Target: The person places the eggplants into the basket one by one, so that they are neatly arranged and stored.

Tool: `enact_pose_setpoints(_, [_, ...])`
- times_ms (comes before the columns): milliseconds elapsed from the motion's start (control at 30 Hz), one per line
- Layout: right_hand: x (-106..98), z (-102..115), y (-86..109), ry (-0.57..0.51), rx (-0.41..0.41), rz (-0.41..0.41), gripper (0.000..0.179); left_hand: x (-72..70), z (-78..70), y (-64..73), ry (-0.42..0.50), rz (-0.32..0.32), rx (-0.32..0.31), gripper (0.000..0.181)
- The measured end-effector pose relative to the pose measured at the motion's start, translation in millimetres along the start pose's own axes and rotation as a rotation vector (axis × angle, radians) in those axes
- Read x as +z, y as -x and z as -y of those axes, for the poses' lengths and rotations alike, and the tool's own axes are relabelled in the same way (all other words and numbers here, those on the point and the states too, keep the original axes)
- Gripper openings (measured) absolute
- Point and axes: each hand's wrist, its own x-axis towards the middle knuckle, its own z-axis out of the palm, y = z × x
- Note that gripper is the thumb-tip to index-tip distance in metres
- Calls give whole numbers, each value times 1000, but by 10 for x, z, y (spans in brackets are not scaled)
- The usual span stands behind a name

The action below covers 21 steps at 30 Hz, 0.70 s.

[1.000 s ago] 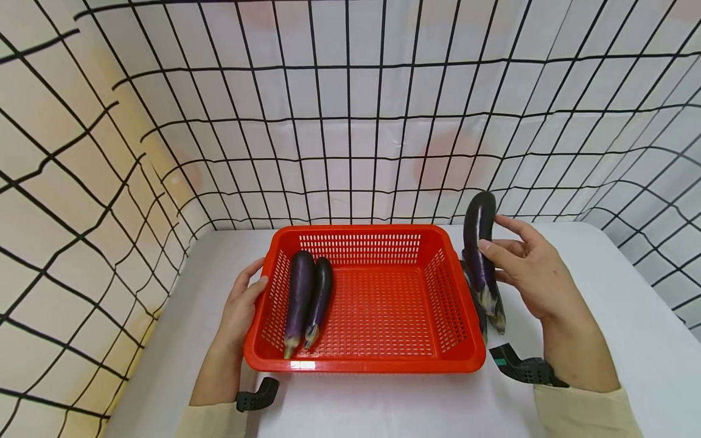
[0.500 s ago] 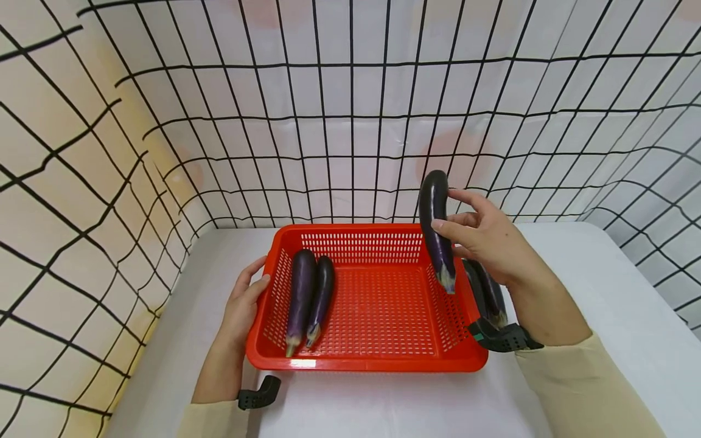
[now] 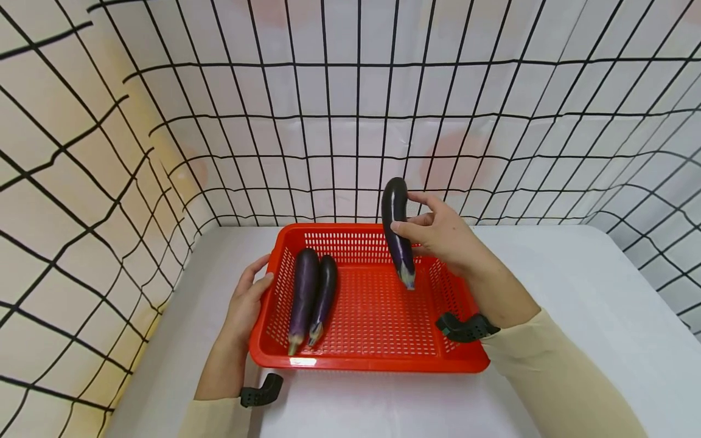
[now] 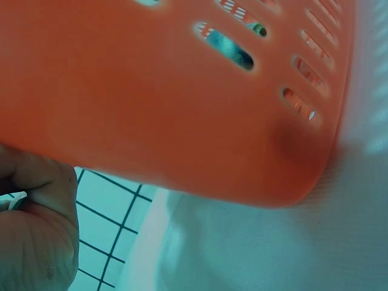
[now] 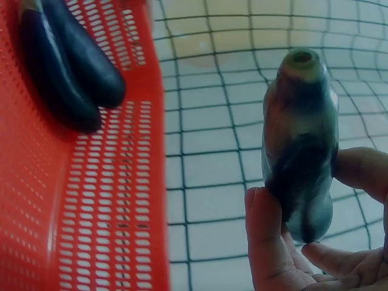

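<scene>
A red plastic basket (image 3: 368, 364) with slotted walls stands on the white surface. Two dark purple eggplants, a thicker one (image 3: 303, 298) and a slimmer one (image 3: 325, 297), lie side by side along its left wall. My left hand (image 3: 246, 304) grips the basket's left rim, its thumb at the edge. Above the back half of the basket, my right hand (image 3: 440, 234) pinches another eggplant (image 3: 397, 225) between thumb and fingers. That eggplant hangs nearly upright, stem end down. The right wrist view shows its stem end facing the camera, with the right hand's fingers (image 5: 267, 230) around it.
A black wire grid (image 3: 358, 115) backed by white sheeting rises behind the basket and along both sides. The white tabletop (image 3: 553, 274) extends to the right and in front. My right forearm covers the area just beyond the basket's right wall.
My right hand has carried the eggplant leftward from outside the basket's right wall to over the basket. Eggplants beside that wall are now hidden by the arm. The left hand stays on the rim.
</scene>
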Motion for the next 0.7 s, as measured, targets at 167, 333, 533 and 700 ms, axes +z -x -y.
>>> enact_pose_setpoints(167, [179,-25,-112,37,7,18,80,-6,9,1,-11,-2,1,45])
enact_pose_setpoints(333, [335,-46,-191,20,11,60,81,-6,13,1,-10,-4,-1,44])
enact_pose_setpoints(533, [478,-95,-251,-6,49,97,82,2,11,3,-14,-4,4,45])
enact_pose_setpoints(700, [587,-144,-292,-46,85,134,87,0,21,-7,-24,-8,10,45])
